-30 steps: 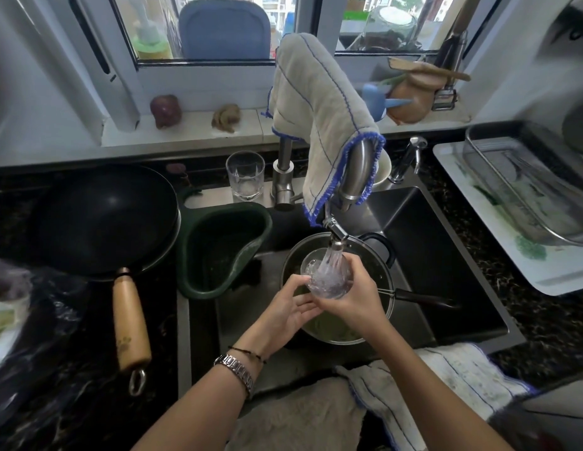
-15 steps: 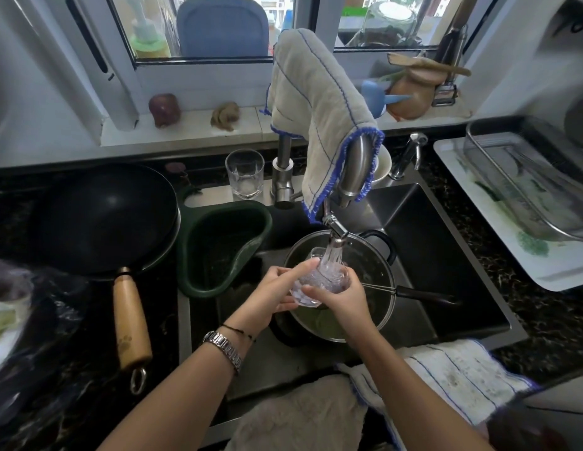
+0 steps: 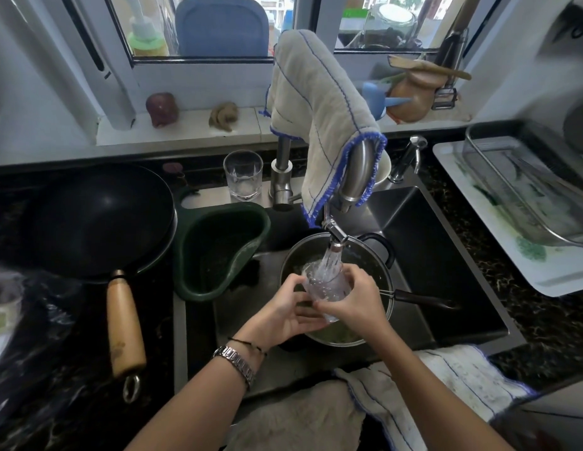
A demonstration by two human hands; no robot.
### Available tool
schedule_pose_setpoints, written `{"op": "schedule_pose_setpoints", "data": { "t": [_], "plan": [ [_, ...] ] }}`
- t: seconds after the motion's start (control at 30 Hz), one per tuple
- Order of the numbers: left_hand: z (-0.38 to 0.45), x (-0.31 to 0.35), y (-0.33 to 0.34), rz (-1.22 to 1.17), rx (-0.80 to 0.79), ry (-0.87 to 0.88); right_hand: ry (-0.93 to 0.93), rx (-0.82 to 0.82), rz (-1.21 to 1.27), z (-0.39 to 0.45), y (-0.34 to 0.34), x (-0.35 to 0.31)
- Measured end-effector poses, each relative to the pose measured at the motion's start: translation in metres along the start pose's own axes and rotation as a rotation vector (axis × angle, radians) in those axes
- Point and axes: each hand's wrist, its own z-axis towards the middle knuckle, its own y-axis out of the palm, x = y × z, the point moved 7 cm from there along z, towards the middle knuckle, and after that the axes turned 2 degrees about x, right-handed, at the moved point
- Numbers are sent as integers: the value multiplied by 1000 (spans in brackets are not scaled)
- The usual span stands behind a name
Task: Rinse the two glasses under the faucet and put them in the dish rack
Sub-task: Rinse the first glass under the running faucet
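While water runs from the faucet, the dark sink fills the middle of the view, its counter speckled black on either side; at the far right a metal dish rack sits on a white tray, with no glass in it that I can see; left of the sink a black wok rests with its wooden handle pointing toward the person; a green strainer basket hangs in the sink's left corner, and a steel pot stands beneath the spout; a grey cloth with blue edging is draped over the faucet's neck; the right hand is wrapped around a clear glass, tilted mouth-up into the stream over the pot; the left hand cups the glass's lower side with fingers curled against it; the second glass stands upright on the ledge behind the sink, just left of the faucet's base.
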Motion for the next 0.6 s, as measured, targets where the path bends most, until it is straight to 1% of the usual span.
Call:
{"op": "schedule_pose_setpoints", "data": {
  "t": [0.1,0.2,0.27,0.37,0.43,0.5,0.53,0.57,0.6],
  "plan": [
    [0,1,3,1,-12,32,-8,-2,-28,-1,-4,0],
    [-1,4,3,-9,-11,41,3,-16,39,-1,-5,-1],
    [-4,4,2,-12,-10,9,19,-23,91,-2,-4,0],
    [-7,3,-2,86,6,-15,30,-14,114,-3,-6,0],
    [-5,11,-8,198,101,90,34,-10,109,-4,-6,1],
    [-5,27,-16,276,240,287,42,-15,103,-4,-6,4],
    [-8,36,-18,300,282,392,46,-22,100,-4,-6,5],
    [-10,42,-18,332,287,482,46,-30,98,-3,-6,6],
    [-13,46,-14,380,258,549,44,-35,95,-3,-6,5]
  ]
}}
